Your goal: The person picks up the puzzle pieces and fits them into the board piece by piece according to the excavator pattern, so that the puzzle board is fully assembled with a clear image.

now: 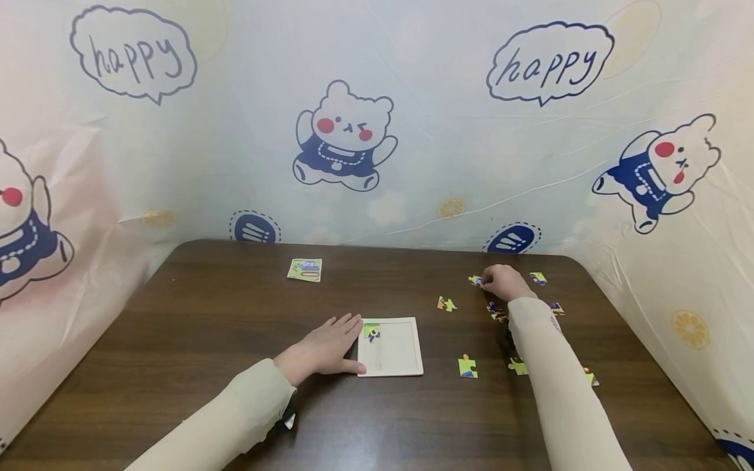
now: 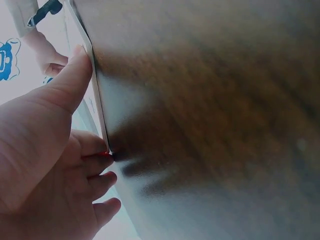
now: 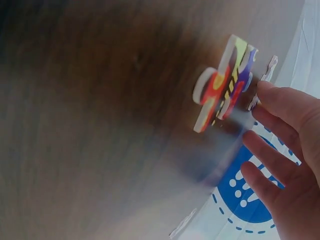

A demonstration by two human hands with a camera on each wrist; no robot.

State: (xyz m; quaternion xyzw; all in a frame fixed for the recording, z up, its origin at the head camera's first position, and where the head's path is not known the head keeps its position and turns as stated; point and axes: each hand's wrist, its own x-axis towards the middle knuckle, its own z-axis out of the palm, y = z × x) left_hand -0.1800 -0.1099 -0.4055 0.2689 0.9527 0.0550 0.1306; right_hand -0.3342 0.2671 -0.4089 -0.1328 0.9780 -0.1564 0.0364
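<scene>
On the table [image 1: 353,425], the left hand [image 1: 323,347], thumb spread from fingers, touches the puzzle tray [image 1: 400,348], filled only at its far-left corner; right hand [image 1: 508,283] fingers pinch a jigsaw piece [image 1: 474,280]; other pieces [image 1: 468,368] lie unplaced.

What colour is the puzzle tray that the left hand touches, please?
The puzzle tray is off-white; the head view shows it best.

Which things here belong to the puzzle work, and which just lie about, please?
Puzzle work:
white tray, left hand at its edge
puzzle piece at the right hand
loose pieces
picture card, probably the guide

Lying about:
nothing obvious; patterned backdrop is scenery
</scene>
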